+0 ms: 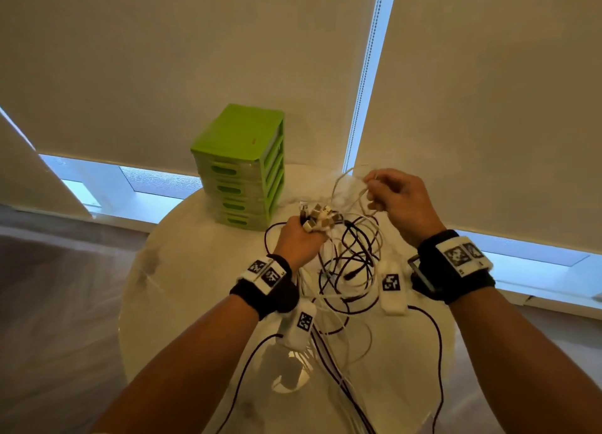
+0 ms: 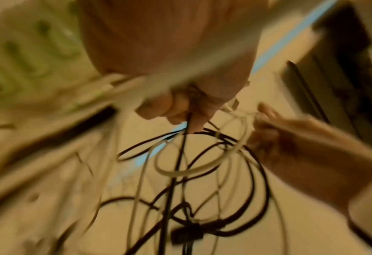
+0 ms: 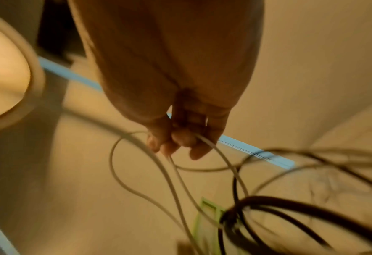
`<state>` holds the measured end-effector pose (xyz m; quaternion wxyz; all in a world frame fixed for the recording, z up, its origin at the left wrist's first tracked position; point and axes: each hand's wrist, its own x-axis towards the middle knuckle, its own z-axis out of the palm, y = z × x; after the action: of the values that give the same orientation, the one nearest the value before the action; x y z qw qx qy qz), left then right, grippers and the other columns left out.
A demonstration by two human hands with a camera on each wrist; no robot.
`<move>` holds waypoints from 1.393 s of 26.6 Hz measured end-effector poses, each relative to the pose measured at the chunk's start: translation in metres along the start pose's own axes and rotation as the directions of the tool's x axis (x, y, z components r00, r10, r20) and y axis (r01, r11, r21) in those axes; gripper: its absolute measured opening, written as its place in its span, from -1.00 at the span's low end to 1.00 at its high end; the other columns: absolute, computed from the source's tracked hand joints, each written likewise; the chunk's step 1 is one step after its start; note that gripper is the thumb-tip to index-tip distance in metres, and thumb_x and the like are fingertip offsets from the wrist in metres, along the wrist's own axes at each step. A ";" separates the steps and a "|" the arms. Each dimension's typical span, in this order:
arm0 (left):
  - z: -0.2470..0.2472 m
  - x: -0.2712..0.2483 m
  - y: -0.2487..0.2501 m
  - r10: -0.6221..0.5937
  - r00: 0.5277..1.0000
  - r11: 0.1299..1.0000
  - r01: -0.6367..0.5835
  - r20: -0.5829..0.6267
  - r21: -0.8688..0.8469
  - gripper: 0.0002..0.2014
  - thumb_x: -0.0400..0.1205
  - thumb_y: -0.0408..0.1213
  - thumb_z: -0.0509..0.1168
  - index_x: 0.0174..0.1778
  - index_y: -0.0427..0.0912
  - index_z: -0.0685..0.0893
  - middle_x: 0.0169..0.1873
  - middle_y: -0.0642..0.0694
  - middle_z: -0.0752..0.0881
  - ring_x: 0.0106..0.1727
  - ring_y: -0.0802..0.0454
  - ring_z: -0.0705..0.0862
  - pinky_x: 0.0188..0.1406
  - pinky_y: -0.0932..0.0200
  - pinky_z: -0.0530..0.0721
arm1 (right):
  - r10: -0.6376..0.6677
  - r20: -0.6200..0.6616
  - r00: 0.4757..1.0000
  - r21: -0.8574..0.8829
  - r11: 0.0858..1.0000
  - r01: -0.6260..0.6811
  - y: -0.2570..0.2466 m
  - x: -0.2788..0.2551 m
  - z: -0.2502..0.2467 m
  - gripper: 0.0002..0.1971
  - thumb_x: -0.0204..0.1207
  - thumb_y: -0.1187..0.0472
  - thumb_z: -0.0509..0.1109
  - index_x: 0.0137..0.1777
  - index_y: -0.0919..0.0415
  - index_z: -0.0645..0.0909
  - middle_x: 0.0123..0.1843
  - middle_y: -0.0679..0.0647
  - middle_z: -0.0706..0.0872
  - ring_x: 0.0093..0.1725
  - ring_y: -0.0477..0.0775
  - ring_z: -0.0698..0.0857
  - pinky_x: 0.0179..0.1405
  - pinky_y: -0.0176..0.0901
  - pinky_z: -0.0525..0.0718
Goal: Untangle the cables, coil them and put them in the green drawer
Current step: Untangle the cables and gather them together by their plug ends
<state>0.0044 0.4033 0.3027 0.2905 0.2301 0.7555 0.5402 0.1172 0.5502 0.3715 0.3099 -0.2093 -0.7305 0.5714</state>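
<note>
A tangle of black and white cables (image 1: pixel 350 264) hangs above the round white table (image 1: pixel 195 270). My left hand (image 1: pixel 298 238) grips a bunch of cable plugs (image 1: pixel 321 217), with the loops dangling below it (image 2: pixel 187 169). My right hand (image 1: pixel 395 199) is raised to the right and pinches a white cable (image 1: pixel 355 199) out of the tangle; the right wrist view shows white strands (image 3: pixel 224 160) running from its fingertips. The green drawer unit (image 1: pixel 242 166) stands at the table's back, left of both hands, its drawers closed.
Roller blinds cover the windows behind the table. A bead chain (image 1: pixel 363 75) hangs between two blinds. Cable ends trail off the table's near edge (image 1: pixel 342 384). The floor lies to the left and right.
</note>
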 end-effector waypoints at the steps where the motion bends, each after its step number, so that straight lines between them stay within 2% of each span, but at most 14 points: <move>1: -0.005 -0.001 0.000 -0.066 0.998 0.994 0.065 -0.002 -0.083 -0.78 0.54 -0.39 0.37 0.09 -0.13 0.75 -0.16 -0.16 0.80 0.01 -0.15 0.73 -0.15 0.13 0.68 | 0.034 -0.062 0.997 0.094 0.995 -0.028 -0.001 0.002 -0.004 -0.80 0.61 0.44 0.28 -0.16 0.19 0.66 -0.36 0.09 0.58 -0.39 -0.08 0.56 -0.42 -0.24 0.56; 2: -0.011 -0.003 -0.003 -0.128 0.992 0.980 0.128 0.012 -0.152 -0.75 0.57 -0.45 0.34 0.15 -0.18 0.73 -0.21 -0.25 0.80 0.06 -0.17 0.72 -0.60 0.32 0.17 | 0.062 -0.095 0.994 0.156 0.987 -0.046 -0.001 0.003 -0.008 -0.80 0.62 0.43 0.27 -0.16 0.19 0.65 -0.36 0.10 0.56 -0.40 -0.08 0.53 -0.46 -0.26 0.52; 3: -0.019 -0.005 -0.006 -0.168 0.985 0.968 0.172 0.037 -0.184 -0.73 0.59 -0.50 0.33 0.19 -0.23 0.71 -0.23 -0.30 0.79 0.08 -0.16 0.71 0.32 -0.22 0.38 | 0.077 -0.108 0.991 0.173 0.983 -0.057 -0.001 0.003 -0.012 -0.79 0.64 0.41 0.26 -0.15 0.18 0.64 -0.35 0.11 0.54 -0.42 -0.09 0.51 -0.51 -0.28 0.47; 4: -0.026 -0.005 -0.010 -0.174 0.982 0.961 0.185 0.068 -0.205 -0.72 0.59 -0.49 0.35 0.22 -0.24 0.70 -0.29 -0.19 0.81 0.01 -0.13 0.73 -0.46 0.31 0.65 | 0.083 -0.105 0.991 0.157 0.985 -0.066 -0.001 0.002 -0.014 -0.79 0.65 0.39 0.25 -0.14 0.15 0.64 -0.36 0.11 0.54 -0.46 -0.11 0.48 -0.54 -0.29 0.43; 6: -0.033 -0.008 -0.014 -0.160 0.985 0.950 0.170 0.060 -0.263 -0.72 0.55 -0.37 0.46 0.18 -0.18 0.71 -0.51 0.11 0.70 -0.36 0.01 0.58 -0.53 0.32 0.28 | 0.093 -0.063 0.994 0.092 0.992 -0.087 0.005 -0.002 -0.013 -0.79 0.66 0.35 0.24 -0.14 0.11 0.63 -0.37 0.09 0.55 -0.54 -0.11 0.38 -0.58 -0.29 0.37; 10: -0.022 -0.007 0.004 -0.008 0.993 0.886 -0.048 -0.119 -0.461 -0.85 0.52 -0.39 0.48 -0.03 -0.17 0.72 -0.30 0.07 0.75 -0.27 0.21 0.72 -0.06 0.18 0.63 | 0.107 0.067 0.992 -0.122 0.988 -0.098 0.011 -0.006 0.001 -0.82 0.65 0.35 0.25 -0.15 0.14 0.59 -0.35 0.13 0.63 -0.61 -0.17 0.39 -0.63 -0.30 0.36; 12: -0.013 -0.010 0.018 0.113 0.989 0.879 -0.142 -0.091 -0.455 -0.87 0.55 -0.42 0.45 -0.16 -0.09 0.70 -0.34 0.11 0.75 -0.30 0.25 0.73 0.03 0.18 0.60 | 0.116 0.098 0.988 -0.161 0.982 -0.099 0.008 -0.006 0.006 -0.83 0.65 0.36 0.25 -0.14 0.17 0.59 -0.33 0.16 0.64 -0.61 -0.23 0.44 -0.61 -0.31 0.39; 15: -0.006 -0.006 0.024 0.165 0.986 0.900 -0.139 0.028 -0.413 -0.83 0.52 -0.45 0.47 -0.17 -0.05 0.74 -0.06 -0.09 0.82 0.04 0.06 0.78 0.22 0.10 0.67 | 0.125 0.136 0.983 -0.129 0.986 -0.108 0.003 -0.007 0.010 -0.82 0.65 0.37 0.24 -0.14 0.19 0.60 -0.34 0.16 0.63 -0.59 -0.21 0.46 -0.59 -0.29 0.40; 20: 0.004 -0.002 0.030 0.184 0.971 0.974 -0.160 0.152 -0.158 -0.77 0.47 -0.45 0.51 -0.26 -0.04 0.64 -0.18 -0.05 0.76 -0.07 0.06 0.73 0.10 0.18 0.67 | 0.141 0.176 0.974 -0.073 0.989 -0.130 0.005 -0.008 0.014 -0.82 0.65 0.40 0.23 -0.11 0.21 0.61 -0.40 0.09 0.61 -0.59 -0.14 0.39 -0.59 -0.27 0.35; 24: 0.001 0.001 0.025 0.098 0.983 0.990 -0.081 0.152 -0.116 -0.87 0.52 -0.37 0.48 -0.06 -0.12 0.73 -0.20 0.00 0.76 -0.22 0.19 0.68 -0.22 0.33 0.58 | 0.197 0.124 0.972 -0.012 0.980 -0.197 0.004 -0.004 0.009 -0.85 0.60 0.34 0.34 0.13 0.21 0.63 -0.45 -0.02 0.63 -0.55 -0.18 0.49 -0.51 -0.30 0.45; 26: -0.011 0.003 0.018 -0.048 0.989 0.980 0.074 0.141 -0.184 -0.88 0.55 -0.30 0.45 -0.02 -0.08 0.73 -0.14 0.04 0.73 -0.34 0.20 0.59 -0.44 0.34 0.43 | 0.226 0.077 0.971 -0.059 0.973 -0.222 0.003 0.003 -0.004 -0.80 0.52 0.30 0.45 0.14 0.22 0.64 -0.45 -0.05 0.63 -0.46 -0.14 0.58 -0.39 -0.27 0.60; 29: -0.024 0.005 0.009 -0.163 0.955 0.839 0.266 0.247 -0.475 -0.87 0.66 -0.27 0.30 -0.04 -0.14 0.75 0.10 0.05 0.73 -0.58 0.17 0.25 -0.57 0.30 0.10 | 0.240 0.015 0.971 -0.153 0.960 -0.235 0.008 0.008 -0.009 -0.95 0.51 0.29 0.47 -0.10 0.27 0.69 -0.28 0.04 0.69 -0.25 -0.02 0.69 -0.17 -0.15 0.75; 33: -0.029 0.002 0.007 -0.106 0.942 0.669 0.305 0.320 -0.677 -0.72 0.73 -0.28 0.14 -0.22 -0.22 0.68 -0.04 -0.04 0.78 -0.72 0.23 0.18 -0.73 0.36 0.08 | 0.231 -0.121 0.965 -0.068 0.968 -0.240 0.020 0.008 0.008 -0.83 0.51 0.25 0.48 -0.27 0.27 0.60 -0.42 0.09 0.63 -0.53 -0.08 0.65 -0.35 -0.09 0.75; 37: -0.032 0.001 -0.004 -0.082 0.965 0.624 0.245 0.250 -0.742 -0.82 0.73 -0.30 0.13 -0.14 -0.21 0.58 -0.17 -0.01 0.72 -0.73 0.23 0.21 -0.74 0.38 0.14 | 0.089 -0.059 0.994 -0.337 0.936 -0.103 0.029 0.003 0.018 -0.75 0.54 0.17 0.46 -0.26 0.32 0.55 -0.37 0.26 0.67 -0.52 0.03 0.73 -0.39 0.00 0.75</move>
<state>-0.0179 0.3808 0.3064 0.4799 0.0661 0.4411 0.7555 0.1013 0.5475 0.3415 0.2564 -0.3070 -0.8001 0.4470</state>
